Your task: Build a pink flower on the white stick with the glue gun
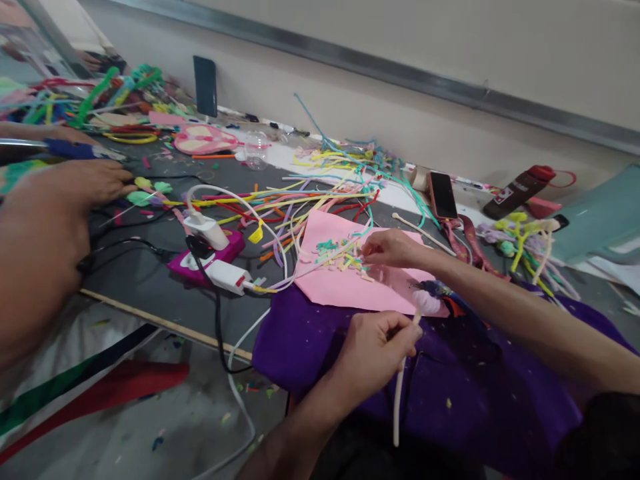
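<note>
My left hand (377, 343) pinches the stem of a pipe-cleaner flower, a cream stem (399, 407) with a pale fluffy head (427, 303). The stem hangs down below my fingers, and the head tilts up to the right. Over a pink sheet (330, 290), my right hand (393, 249) has its fingertips drawn together at the edge of a pile of short cut pipe-cleaner pieces (345, 257). Whether a piece is between those fingertips is too small to tell. A blue-handled tool (435, 288) lies just below my right forearm, beside the flower head.
Loose pipe cleaners (300, 193) spread behind the sheet. A magenta power strip (233, 248) with chargers and cables sits left. At the right are a phone (443, 195) and a dark bottle (520, 192). Another person's hand (65, 193) works at far left. Purple cloth (300, 340) hangs over the front edge.
</note>
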Action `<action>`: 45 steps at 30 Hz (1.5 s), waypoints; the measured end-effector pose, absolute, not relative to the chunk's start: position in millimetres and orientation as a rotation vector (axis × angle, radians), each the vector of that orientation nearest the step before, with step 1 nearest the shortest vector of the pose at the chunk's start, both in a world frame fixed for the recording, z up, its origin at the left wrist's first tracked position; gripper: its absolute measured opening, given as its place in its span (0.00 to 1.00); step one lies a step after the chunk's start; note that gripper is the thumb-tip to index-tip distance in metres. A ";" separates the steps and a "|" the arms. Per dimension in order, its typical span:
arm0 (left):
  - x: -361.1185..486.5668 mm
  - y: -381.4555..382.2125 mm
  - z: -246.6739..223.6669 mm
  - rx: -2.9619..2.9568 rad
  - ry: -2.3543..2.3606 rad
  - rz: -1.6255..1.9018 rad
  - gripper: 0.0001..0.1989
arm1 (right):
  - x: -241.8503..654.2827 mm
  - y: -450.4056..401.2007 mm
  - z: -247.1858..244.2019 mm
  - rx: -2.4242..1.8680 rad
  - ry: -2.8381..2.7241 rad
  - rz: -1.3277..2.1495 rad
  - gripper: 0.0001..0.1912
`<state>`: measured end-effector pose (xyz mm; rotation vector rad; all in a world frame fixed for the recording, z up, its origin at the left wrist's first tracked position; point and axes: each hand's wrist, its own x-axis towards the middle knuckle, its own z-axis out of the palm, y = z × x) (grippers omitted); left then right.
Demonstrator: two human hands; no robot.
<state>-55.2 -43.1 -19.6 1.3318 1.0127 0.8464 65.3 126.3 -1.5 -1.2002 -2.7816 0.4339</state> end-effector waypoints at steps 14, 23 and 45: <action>-58.2 -43.5 -18.7 1.424 1.004 0.834 0.15 | 59.0 115.0 0.3 -1.263 -2.843 0.153 0.07; -58.4 -42.4 -18.3 1.436 1.000 0.829 0.16 | 71.3 108.3 7.8 -1.242 -2.602 0.537 0.06; -56.0 -41.7 -21.3 1.462 1.029 0.853 0.17 | 77.0 106.6 3.6 -1.231 -2.280 0.796 0.05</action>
